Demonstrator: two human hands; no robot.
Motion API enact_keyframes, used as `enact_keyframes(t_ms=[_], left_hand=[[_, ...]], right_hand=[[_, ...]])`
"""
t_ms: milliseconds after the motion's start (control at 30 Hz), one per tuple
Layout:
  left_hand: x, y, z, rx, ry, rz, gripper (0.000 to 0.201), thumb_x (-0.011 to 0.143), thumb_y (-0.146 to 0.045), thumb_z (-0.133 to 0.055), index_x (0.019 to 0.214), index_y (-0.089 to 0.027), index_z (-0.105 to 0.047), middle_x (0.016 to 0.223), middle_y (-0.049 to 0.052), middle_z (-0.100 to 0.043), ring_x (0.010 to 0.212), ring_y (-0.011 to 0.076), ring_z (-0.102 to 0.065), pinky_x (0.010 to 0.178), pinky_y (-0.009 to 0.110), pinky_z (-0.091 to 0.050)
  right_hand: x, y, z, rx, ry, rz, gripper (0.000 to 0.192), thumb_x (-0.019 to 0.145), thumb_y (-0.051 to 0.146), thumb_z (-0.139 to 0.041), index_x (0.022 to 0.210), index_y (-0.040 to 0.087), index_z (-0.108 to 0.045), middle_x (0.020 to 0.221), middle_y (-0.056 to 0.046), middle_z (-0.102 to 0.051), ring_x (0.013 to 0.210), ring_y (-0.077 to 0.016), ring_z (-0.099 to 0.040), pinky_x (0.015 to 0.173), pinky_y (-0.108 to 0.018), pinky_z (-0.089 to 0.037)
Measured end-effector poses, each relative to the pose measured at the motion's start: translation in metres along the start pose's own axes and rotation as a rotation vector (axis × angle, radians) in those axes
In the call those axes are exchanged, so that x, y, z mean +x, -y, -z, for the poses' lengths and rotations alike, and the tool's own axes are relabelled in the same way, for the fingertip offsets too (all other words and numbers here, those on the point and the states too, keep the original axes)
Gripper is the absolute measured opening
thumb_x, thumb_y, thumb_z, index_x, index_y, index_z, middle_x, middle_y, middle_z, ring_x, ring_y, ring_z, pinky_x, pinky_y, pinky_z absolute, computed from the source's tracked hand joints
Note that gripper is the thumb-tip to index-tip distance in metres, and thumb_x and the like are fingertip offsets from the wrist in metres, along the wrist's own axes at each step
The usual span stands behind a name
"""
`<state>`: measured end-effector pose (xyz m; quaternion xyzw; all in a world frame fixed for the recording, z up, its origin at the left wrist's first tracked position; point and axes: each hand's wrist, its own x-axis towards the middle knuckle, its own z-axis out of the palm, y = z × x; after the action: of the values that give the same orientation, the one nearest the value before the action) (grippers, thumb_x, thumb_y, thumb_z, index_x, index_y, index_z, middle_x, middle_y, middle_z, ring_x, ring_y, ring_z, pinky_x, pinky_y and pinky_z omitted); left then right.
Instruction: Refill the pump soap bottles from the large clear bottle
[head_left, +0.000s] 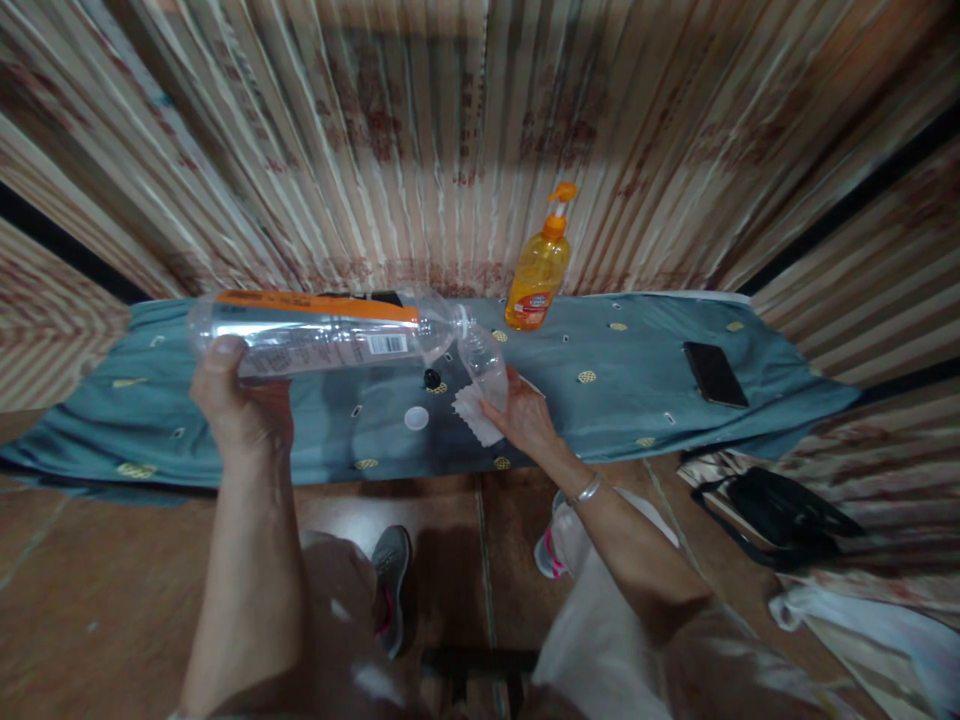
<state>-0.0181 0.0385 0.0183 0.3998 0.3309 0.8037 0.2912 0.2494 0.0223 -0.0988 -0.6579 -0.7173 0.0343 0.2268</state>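
Observation:
My left hand (238, 395) is closed round the base of a large clear plastic bottle (322, 335) with an orange and silver label. The bottle lies level in the air, its mouth pointing right. My right hand (525, 412) is closed on a clear plastic cup (486, 362), tilted so its opening meets the bottle's mouth. Whether the two touch, I cannot tell. A white scalloped cloth or tissue (476, 415) shows at my right fingers; whether they grip it is unclear. Below the bottle are a small black round piece (433, 379) and a white round cap (416, 418).
A teal patterned cloth (600, 420) covers the narrow table. An orange pump bottle (538, 275) stands at the back, and a black phone (715, 374) lies on the right. Pleated curtains (420, 150) rise behind. A dark bag (780, 510) sits low at the right.

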Motion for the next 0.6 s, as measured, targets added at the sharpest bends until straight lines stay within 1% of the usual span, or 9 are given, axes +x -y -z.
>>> enact_keyframes(t_ms=[100, 300, 467, 567, 600], left_hand=[[-0.0007, -0.0010, -0.0011, 0.015, 0.009, 0.003, 0.030, 0.058, -0.037, -0.065, 0.083, -0.020, -0.068, 0.076, -0.001, -0.062, 0.084, 0.0187, -0.062, 0.084, 0.035, -0.050], [-0.0010, 0.0002, 0.0004, -0.022, 0.030, -0.005, 0.025, 0.060, -0.035, -0.067, 0.079, -0.019, -0.068, 0.074, -0.001, -0.062, 0.085, 0.0197, -0.063, 0.086, 0.037, -0.052], [-0.0008, 0.0009, 0.0016, -0.023, 0.031, 0.013, 0.025, 0.061, -0.037, -0.068, 0.079, -0.019, -0.068, 0.075, -0.001, -0.064, 0.084, 0.0193, -0.064, 0.086, 0.037, -0.052], [0.0001, 0.0007, 0.0016, -0.001, 0.026, 0.002, 0.026, 0.060, -0.038, -0.067, 0.078, -0.019, -0.068, 0.076, 0.000, -0.064, 0.083, 0.0191, -0.064, 0.085, 0.036, -0.052], [0.0003, 0.0006, 0.0016, 0.045, 0.031, -0.009, 0.027, 0.061, -0.039, -0.064, 0.078, -0.020, -0.068, 0.076, 0.000, -0.064, 0.084, 0.0190, -0.064, 0.084, 0.036, -0.052]], right_hand=[[0.0001, 0.0005, 0.0011, 0.000, 0.004, 0.003, 0.063, 0.084, 0.044, -0.056, 0.129, 0.002, -0.044, 0.108, -0.021, -0.067, 0.099, -0.0261, -0.066, 0.084, -0.033, -0.051], [0.0000, 0.0006, 0.0015, -0.004, 0.005, 0.001, 0.064, 0.083, 0.045, -0.057, 0.129, 0.003, -0.043, 0.107, -0.021, -0.068, 0.101, -0.0264, -0.066, 0.085, -0.034, -0.051], [0.0000, 0.0004, 0.0013, 0.005, -0.003, 0.005, 0.061, 0.084, 0.044, -0.057, 0.128, 0.004, -0.045, 0.106, -0.020, -0.068, 0.099, -0.0251, -0.066, 0.084, -0.034, -0.051], [-0.0002, 0.0001, 0.0010, 0.005, -0.004, 0.010, 0.061, 0.084, 0.045, -0.056, 0.128, 0.004, -0.044, 0.106, -0.020, -0.068, 0.099, -0.0253, -0.066, 0.084, -0.035, -0.051], [-0.0003, 0.0000, 0.0009, 0.005, -0.004, 0.010, 0.062, 0.084, 0.045, -0.056, 0.129, 0.004, -0.044, 0.107, -0.020, -0.068, 0.099, -0.0255, -0.066, 0.084, -0.035, -0.051]])
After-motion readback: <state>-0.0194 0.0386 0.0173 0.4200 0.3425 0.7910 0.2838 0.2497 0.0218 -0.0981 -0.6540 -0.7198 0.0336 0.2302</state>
